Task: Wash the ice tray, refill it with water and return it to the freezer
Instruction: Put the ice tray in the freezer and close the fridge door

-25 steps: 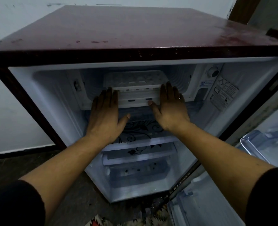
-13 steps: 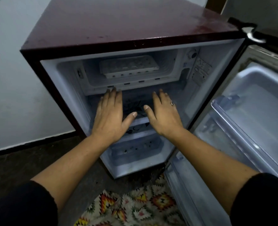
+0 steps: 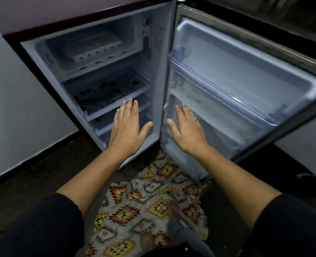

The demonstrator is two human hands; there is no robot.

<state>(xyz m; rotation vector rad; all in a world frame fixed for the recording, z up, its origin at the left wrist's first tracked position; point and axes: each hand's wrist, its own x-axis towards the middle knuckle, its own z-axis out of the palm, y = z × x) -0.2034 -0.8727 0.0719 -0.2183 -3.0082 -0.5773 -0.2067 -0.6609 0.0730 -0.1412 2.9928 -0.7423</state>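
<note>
Ice tray (image 3: 92, 46) lies flat in freezer (image 3: 105, 64), seemingly so water sets level; left hand (image 3: 127, 125) and right hand (image 3: 187, 130) released, empty.

Down on the dark floor (image 3: 33, 182) lies the patterned rug (image 3: 146, 206), bright diamonds of yellow, orange and green on white, rumpled at its far end. Up and right of the rug, the fridge door (image 3: 246, 75) hangs wide open, pale lining showing, a clear door shelf (image 3: 227, 96) running across it. Up and left of the rug, a glass shelf (image 3: 107, 89) printed with black floral swirls. Higher still, a round dial (image 3: 146, 21) and a label (image 3: 157, 38), print too small to read. Far left of the rug, a plain white wall (image 3: 14, 108).
</note>
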